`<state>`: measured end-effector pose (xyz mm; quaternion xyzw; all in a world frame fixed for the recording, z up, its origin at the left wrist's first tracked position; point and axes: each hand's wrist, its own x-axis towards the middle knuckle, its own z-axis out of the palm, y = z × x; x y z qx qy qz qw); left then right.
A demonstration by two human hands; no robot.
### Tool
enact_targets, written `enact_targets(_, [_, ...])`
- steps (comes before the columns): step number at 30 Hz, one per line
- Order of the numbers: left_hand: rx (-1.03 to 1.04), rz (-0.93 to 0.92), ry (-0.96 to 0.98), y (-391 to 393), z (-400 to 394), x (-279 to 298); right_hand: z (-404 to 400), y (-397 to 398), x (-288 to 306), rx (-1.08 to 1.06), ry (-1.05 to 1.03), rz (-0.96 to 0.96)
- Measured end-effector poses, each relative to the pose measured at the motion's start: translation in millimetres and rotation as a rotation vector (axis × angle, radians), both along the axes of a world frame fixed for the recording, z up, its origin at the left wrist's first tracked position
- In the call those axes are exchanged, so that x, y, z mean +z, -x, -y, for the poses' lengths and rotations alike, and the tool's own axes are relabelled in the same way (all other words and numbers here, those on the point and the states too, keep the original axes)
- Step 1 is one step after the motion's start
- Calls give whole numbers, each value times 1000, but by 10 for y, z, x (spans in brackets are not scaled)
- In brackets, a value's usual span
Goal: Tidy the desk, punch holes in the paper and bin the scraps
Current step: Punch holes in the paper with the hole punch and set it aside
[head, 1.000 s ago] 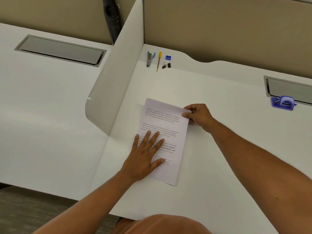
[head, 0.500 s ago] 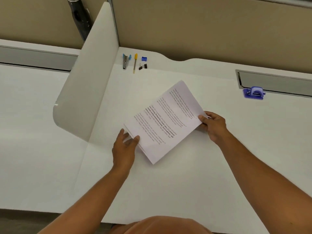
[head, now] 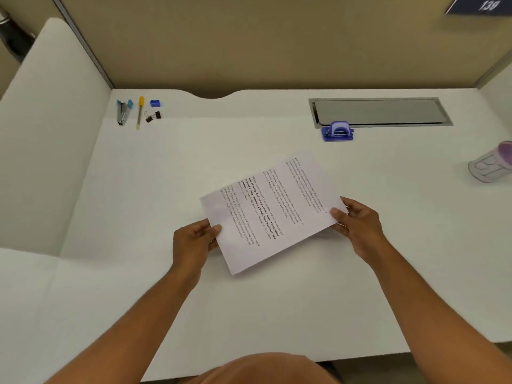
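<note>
wide white desk (head: pixel 166 167) is sitting w/ tan fabric partition wall (head: pixel 249 42) behind, white curved side divider (head: pixel 50 128) on left, grey metal cable hatch (head: pixel 379 110) set in desktop, soft even light.

Even, soft overhead light; faint shadows under the paper (head: pixel 273 212). Wide-angle bending at the edges; the cup (head: pixel 491 163) at 3 o'clock smears.

Stapler (head: pixel 123 111), pencil (head: pixel 140 112), binder clip (head: pixel 153 116) far-left; number plate (head: pixel 482 4) top-right.
</note>
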<state>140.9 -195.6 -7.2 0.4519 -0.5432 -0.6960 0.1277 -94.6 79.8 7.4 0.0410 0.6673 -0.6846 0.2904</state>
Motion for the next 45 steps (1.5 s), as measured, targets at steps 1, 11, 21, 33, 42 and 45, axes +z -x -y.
enact_targets(1, [-10, -8, 1, 99, -101, -3, -173, 65, 21, 27, -5, -11])
enact_targets(11, [-77, -43, -26, 1160, -911, -29, -1399, 838, 34, 54, -31, 41])
enact_targets(21, [-109, -6, -19, 2023, -1124, 15, -1767, 1326, -41, -55, -14, 116])
enact_targets(33, [-123, 84, 38, 2771, -855, -68, -1497, 1775, -301, -148, -3, 185])
enact_targets(42, [-79, 138, 45, 3087, -631, -296, -1260, 2072, -400, -169, -20, 165])
enact_targets(45, [-80, 143, 33, 3138, -588, -360, -1220, 2140, -415, -166, -12, 156])
